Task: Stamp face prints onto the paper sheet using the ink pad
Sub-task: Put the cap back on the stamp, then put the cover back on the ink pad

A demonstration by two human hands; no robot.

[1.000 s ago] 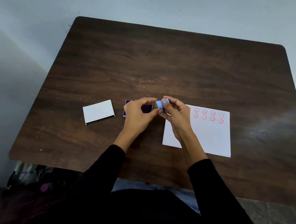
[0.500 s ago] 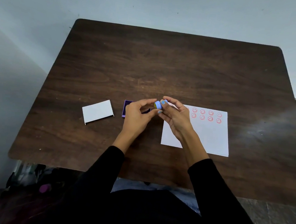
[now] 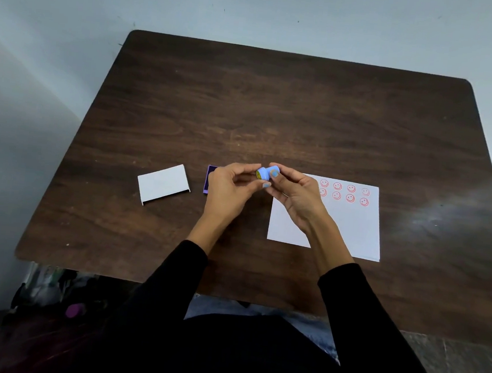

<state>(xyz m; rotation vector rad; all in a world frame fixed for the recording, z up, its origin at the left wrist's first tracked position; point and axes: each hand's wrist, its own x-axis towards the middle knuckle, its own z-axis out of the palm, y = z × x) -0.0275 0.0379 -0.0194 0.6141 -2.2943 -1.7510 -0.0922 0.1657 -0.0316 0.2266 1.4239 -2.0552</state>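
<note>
- Since only the head view is given, everything here comes from it: both hands meet above the table (image 3: 276, 105), between the ink pad (image 3: 208, 179) and the paper (image 3: 346, 226).
- While the stamp (image 3: 265, 173) is held on its side in the air, its printing face points toward the left hand (image 3: 228, 190); I judge that it is turned this way so the face can be checked or adjusted before the next inking.
- Right hand (image 3: 293, 192): thumb and forefinger are closed on the blue body of the stamp, pinching it, with the other fingers curled loosely beneath.
- Left hand: fingertips (image 3: 251, 166) are drawn close together and reach to the stamp's face end; they seem to touch it, but whether they grip or only steady it I cannot tell.
- Ink pad: a purple edge shows at the left hand's far side, the rest being hidden by that hand; it sits just left of the paper, which would keep the path from ink to sheet short.
- Paper: lies flat under and to the right of the right hand, with two rows of red face prints (image 3: 344, 192) along its far edge; the near part is blank, so much room is left.
- Lid (image 3: 163, 186): a white cover rests apart to the left, probably the pad's, set out of the way.
</note>
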